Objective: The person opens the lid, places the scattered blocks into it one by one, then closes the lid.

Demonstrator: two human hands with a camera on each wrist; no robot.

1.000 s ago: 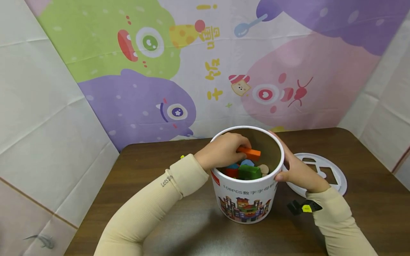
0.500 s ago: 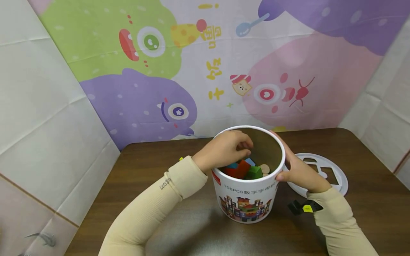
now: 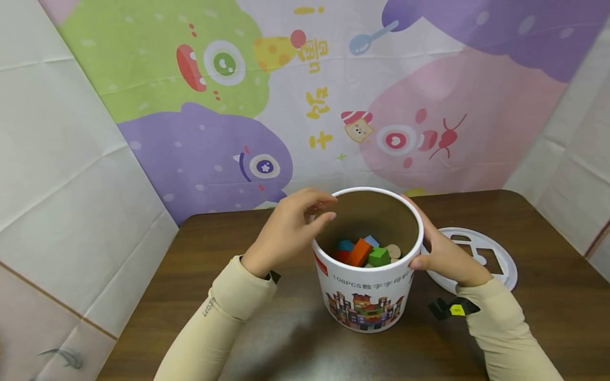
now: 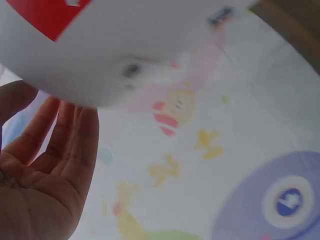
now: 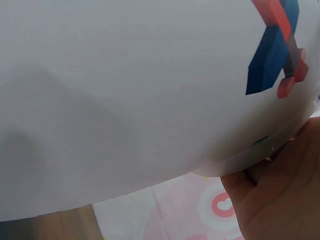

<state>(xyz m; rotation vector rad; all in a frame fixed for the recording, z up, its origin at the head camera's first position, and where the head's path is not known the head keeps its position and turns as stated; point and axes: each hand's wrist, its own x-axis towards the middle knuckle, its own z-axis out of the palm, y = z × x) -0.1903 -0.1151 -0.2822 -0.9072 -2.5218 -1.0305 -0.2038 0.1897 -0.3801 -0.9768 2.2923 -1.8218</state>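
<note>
A white toy-block bucket (image 3: 369, 301) stands upright on the table, printed with a block castle. Inside lie an orange block (image 3: 359, 252), a green block (image 3: 379, 256), some blue blocks and round wooden pieces (image 3: 393, 251). My left hand (image 3: 297, 225) is at the bucket's left rim, its fingers loosely bent and apart from the thumb, holding nothing. The left wrist view shows this hand (image 4: 50, 170) beside the bucket's white wall. My right hand (image 3: 448, 254) grips the bucket's right side by the rim, with the thumb in front and the fingers reaching around behind.
A white lid (image 3: 498, 259) with cut-out shapes lies on the brown table (image 3: 267, 328), right of the bucket and partly behind my right hand. A cartoon-printed cloth (image 3: 205, 159) hangs behind the table's back edge.
My left hand has let the orange block drop onto the other blocks, then lifted out of the bucket to the left. My right hand stays on the bucket's side.
</note>
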